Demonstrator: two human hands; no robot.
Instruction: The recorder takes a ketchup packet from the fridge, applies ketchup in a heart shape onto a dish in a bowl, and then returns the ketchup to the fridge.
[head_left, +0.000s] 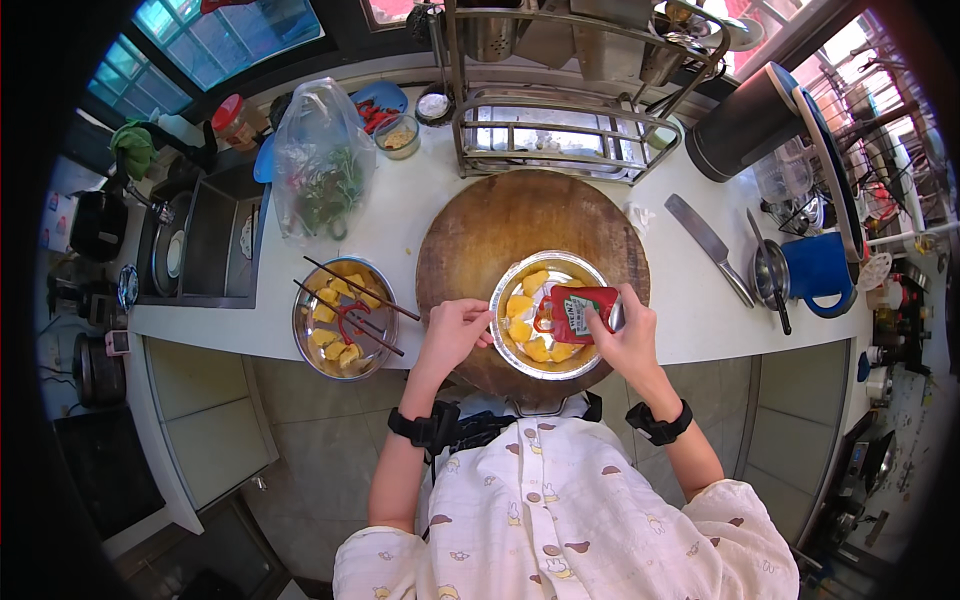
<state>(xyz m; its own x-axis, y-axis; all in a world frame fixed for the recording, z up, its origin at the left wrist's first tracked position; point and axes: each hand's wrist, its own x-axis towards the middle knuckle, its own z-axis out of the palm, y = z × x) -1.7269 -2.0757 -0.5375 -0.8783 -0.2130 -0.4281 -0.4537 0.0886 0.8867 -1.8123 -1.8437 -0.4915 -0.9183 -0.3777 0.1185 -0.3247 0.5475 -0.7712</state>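
Note:
My right hand (630, 334) grips a red Heinz ketchup pouch (577, 315), tilted over a round foil dish (504, 352) on a round wooden chopping board (517, 217). Yellow pieces of food (519, 306) lie around the dish's bottom, with red sauce near the pouch's left end. At the dish's left rim is my left hand (461, 330), its thumb and fingertips close together; whether they hold the rim I cannot tell. Left of the board, a metal bowl (301, 352) contains more yellow pieces and red sauce, and two dark chopsticks (360, 289) rest across it.
A cleaver (701, 229) lies right of the board, near a small metal bowl (768, 274) and a blue mug (817, 274). A metal rack (555, 157) stands behind the board. At the left are a plastic bag of greens (322, 172), a glass bowl (397, 146) and a sink (217, 296).

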